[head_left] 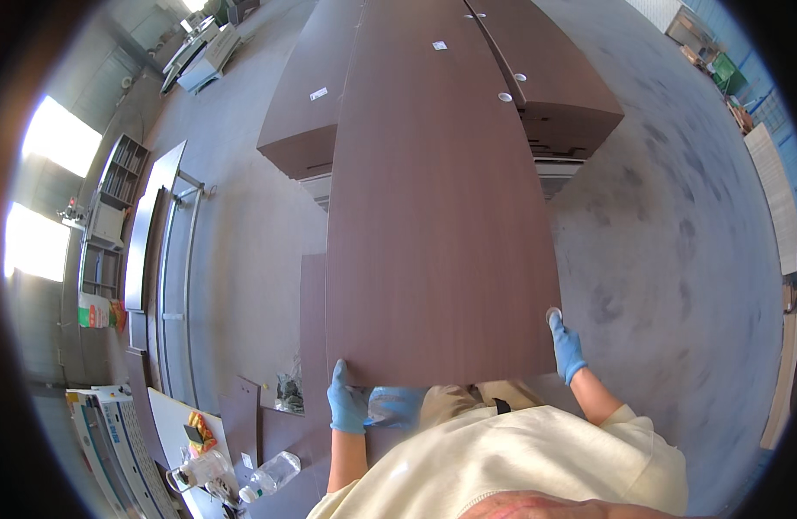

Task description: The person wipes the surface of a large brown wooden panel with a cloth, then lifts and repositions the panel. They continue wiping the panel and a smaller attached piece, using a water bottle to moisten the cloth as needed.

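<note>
A long dark brown wood-grain panel (442, 233) stretches away from my waist. Its far part lies over stacks of similar brown boards. My left hand (347, 405), in a blue glove, grips the near left corner, with the thumb on top and the other fingers hidden underneath. On the right edge, a little farther from me, my right hand (566, 346), also gloved in blue, is closed on the panel's side. A pale round spot shows at its fingertip. White round spots and a small white label (439, 46) are on the panel's far part.
Brown board stacks stand at far left (299, 95) and far right (567, 60). To my left are a metal rack (191, 259), a white board (178, 411), clear plastic bottles (273, 474) and smaller brown panels (240, 415). Pale boards (775, 199) lean along the right side.
</note>
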Action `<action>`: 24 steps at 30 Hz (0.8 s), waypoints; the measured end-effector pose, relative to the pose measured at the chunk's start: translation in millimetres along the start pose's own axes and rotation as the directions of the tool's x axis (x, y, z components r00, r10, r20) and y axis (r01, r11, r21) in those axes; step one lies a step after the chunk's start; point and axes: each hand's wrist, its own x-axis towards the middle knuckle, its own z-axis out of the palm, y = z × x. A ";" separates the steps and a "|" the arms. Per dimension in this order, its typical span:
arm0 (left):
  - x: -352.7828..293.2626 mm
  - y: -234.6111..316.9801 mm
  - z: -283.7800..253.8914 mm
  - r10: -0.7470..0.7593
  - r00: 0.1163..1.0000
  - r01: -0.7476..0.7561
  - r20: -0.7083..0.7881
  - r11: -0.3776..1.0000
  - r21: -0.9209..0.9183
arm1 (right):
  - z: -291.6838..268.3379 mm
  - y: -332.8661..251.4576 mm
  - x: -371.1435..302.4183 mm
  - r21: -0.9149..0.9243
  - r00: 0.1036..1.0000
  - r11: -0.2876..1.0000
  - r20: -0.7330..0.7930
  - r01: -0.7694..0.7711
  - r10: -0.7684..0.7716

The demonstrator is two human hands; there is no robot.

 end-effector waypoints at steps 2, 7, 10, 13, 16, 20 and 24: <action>21.5 8.5 6.5 -0.026 0.995 0.021 0.097 0.999 0.050 | 4.1 -26.4 17.4 0.058 1.000 0.998 -0.001 0.014 -0.014; 69.7 19.9 55.1 -0.054 0.986 0.033 0.160 0.992 0.126 | 8.1 -85.4 57.2 -0.171 0.996 0.982 -0.048 -0.077 0.070; 93.0 22.6 85.9 -0.029 0.996 0.020 0.079 0.993 0.115 | 5.5 -96.2 65.0 -0.330 0.825 0.817 -0.159 0.474 -0.543; 105.4 23.8 111.7 0.004 0.998 -0.009 0.058 0.996 0.084 | -5.4 -100.1 72.8 -0.531 0.357 0.177 0.257 0.828 -0.898; 107.1 27.3 134.6 0.002 1.000 -0.002 0.001 0.997 0.075 | -16.2 -110.9 90.0 -0.478 0.259 0.002 0.472 0.878 -0.843; 108.6 27.3 163.7 0.024 0.987 -0.013 -0.156 0.997 0.073 | -14.0 -124.6 115.0 -0.481 0.122 -0.124 0.449 0.868 -0.885; 119.6 30.9 184.8 0.052 0.985 -0.034 -0.164 0.993 0.109 | -6.9 -128.7 136.3 -0.497 0.186 -0.091 0.480 0.863 -0.857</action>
